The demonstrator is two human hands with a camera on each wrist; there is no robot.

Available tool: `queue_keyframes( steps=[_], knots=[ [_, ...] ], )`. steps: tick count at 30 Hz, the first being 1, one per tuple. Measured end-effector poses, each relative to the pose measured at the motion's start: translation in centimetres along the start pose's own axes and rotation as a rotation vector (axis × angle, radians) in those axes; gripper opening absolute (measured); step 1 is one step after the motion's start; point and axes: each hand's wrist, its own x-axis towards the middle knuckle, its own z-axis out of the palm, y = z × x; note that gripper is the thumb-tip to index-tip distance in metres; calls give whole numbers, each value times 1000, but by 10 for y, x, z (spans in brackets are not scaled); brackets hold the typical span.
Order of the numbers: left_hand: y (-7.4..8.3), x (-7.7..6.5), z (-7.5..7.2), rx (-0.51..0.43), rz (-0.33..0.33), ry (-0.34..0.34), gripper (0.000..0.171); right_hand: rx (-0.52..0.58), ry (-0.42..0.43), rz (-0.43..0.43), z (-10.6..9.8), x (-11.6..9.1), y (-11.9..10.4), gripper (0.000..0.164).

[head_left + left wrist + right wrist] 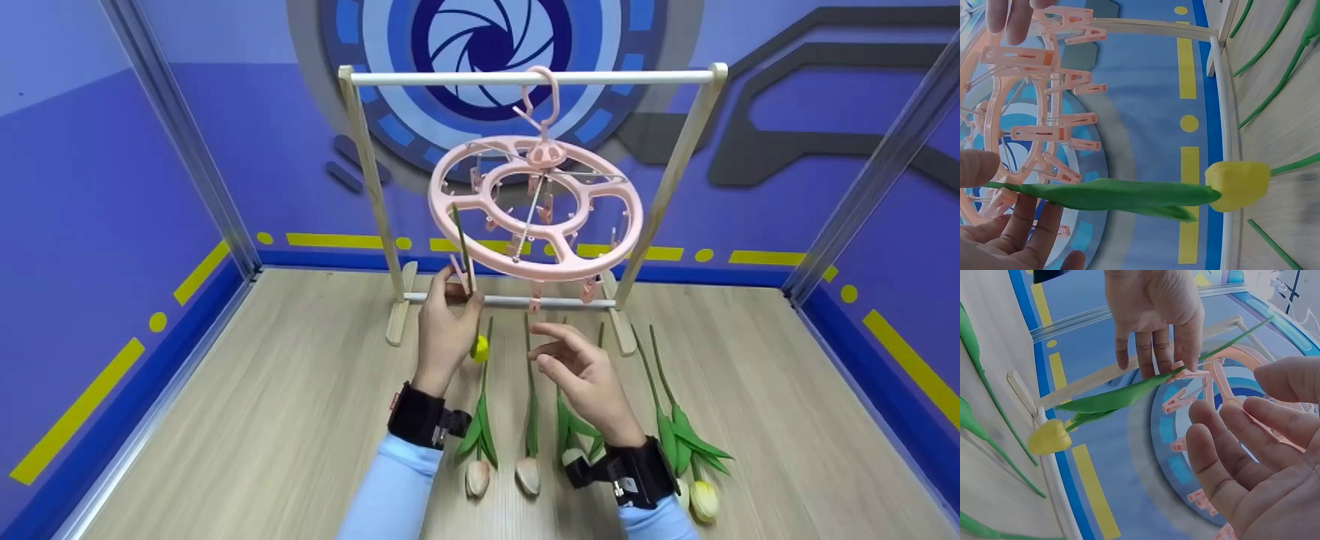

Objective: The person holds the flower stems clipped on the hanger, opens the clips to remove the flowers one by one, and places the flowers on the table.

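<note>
In the head view my left hand [442, 337] is raised at the left front rim of a pink round clip hanger [589, 268]. Its thumb and fingers pinch the stem of an artificial yellow tulip, next to a pink clip [460, 276]. The flower points down; in the left wrist view the yellow tulip [1239, 187] and its green leaves show fully. Whether the clip's jaws bite the stem I cannot tell. My right hand [589, 379] hovers to the right, fingers spread loosely and holding nothing; the right wrist view shows its palm [1280, 495] near the hanger.
The hanger hooks over the white top bar [450, 78] of a wooden-sided stand. Several tulips lie on the wooden table, including pale pink ones [478, 478] and a yellow-white one [704, 501] at right. Blue panels [112, 225] enclose the sides and back.
</note>
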Motion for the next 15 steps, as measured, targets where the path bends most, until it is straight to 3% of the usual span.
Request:
queue_keyframes(
  steps=[15],
  knots=[
    [15, -15, -2, -12, 49, -23, 60, 15, 6, 6, 0, 1, -1, 36]
  ],
)
